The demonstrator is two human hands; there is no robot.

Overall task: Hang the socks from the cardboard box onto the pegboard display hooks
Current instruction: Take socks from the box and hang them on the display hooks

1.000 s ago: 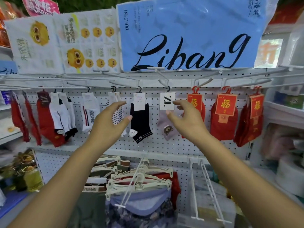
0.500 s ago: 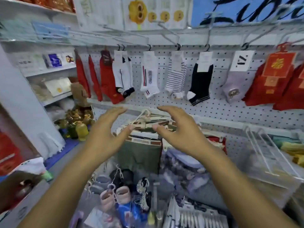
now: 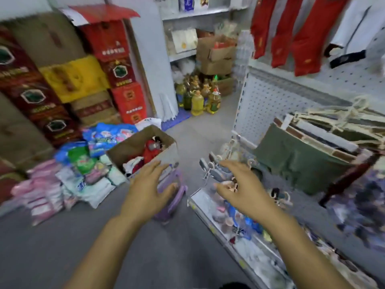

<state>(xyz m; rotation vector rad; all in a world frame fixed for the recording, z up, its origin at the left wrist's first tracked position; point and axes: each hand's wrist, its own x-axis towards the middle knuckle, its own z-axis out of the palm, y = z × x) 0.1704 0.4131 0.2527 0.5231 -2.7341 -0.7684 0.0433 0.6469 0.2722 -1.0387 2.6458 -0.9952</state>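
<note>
An open cardboard box sits on a purple stool in the aisle, with red and white socks inside. My left hand hovers just in front of the box, fingers spread, holding nothing. My right hand is beside it over the low shelf, fingers also spread and empty. The white pegboard stands at the right, with red socks hanging at its top. The view is blurred.
Stacked red, yellow and brown cartons fill the left. Bagged goods lie on the floor beside the box. Oil bottles stand at the back. A low shelf of small items and hanging garments are at the right.
The view has swung left and down from the hanging socks to the box on the floor. Both hands dropped from the pegboard and are still empty.
</note>
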